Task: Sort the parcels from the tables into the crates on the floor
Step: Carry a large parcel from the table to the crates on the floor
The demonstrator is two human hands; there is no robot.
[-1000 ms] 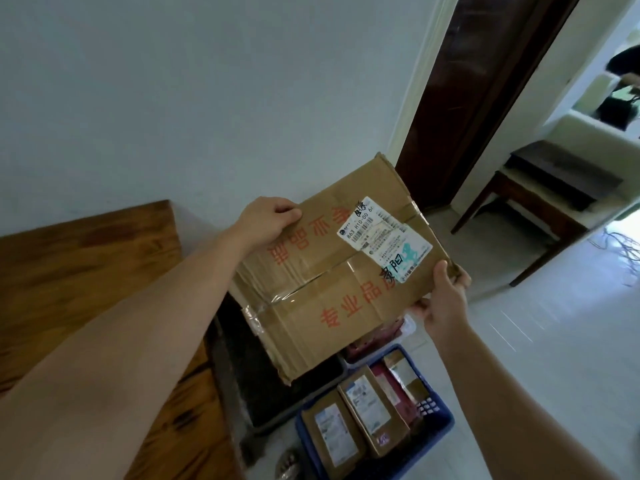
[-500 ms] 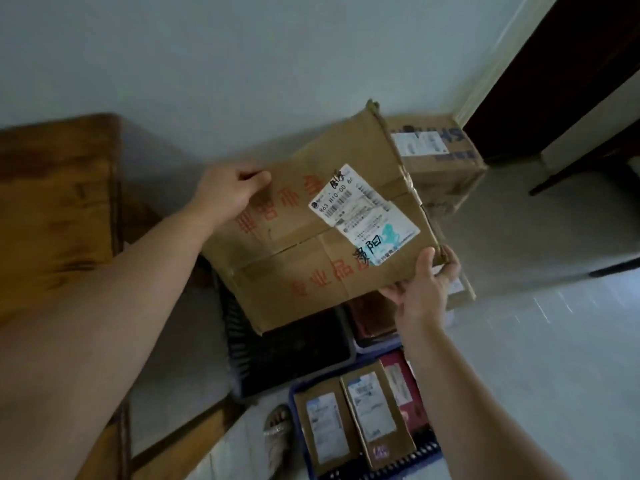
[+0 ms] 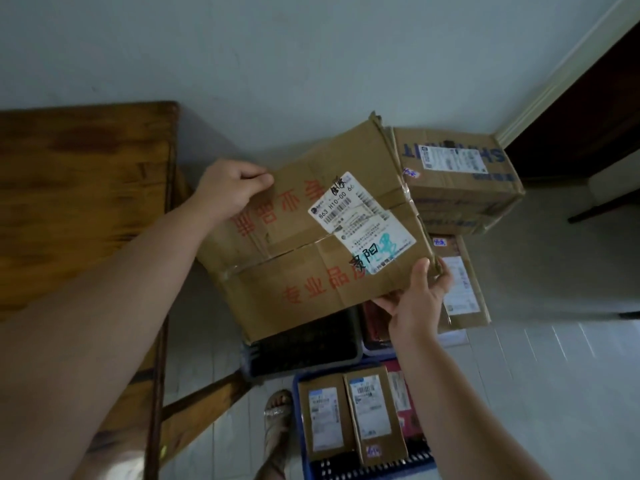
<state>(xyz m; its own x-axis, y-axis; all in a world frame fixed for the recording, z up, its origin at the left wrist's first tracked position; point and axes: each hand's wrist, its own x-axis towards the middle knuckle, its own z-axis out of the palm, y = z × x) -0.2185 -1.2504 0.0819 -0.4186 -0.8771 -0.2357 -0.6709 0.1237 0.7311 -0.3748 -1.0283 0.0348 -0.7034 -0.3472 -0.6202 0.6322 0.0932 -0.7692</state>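
One parcel (image 3: 298, 268), seemingly aloft, between both hands (image 3: 232, 192) (image 3: 419, 297).

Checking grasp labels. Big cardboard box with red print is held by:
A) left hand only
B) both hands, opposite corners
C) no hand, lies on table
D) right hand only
B: the left hand grips the cardboard box at its far left corner, the right hand at its near right corner.
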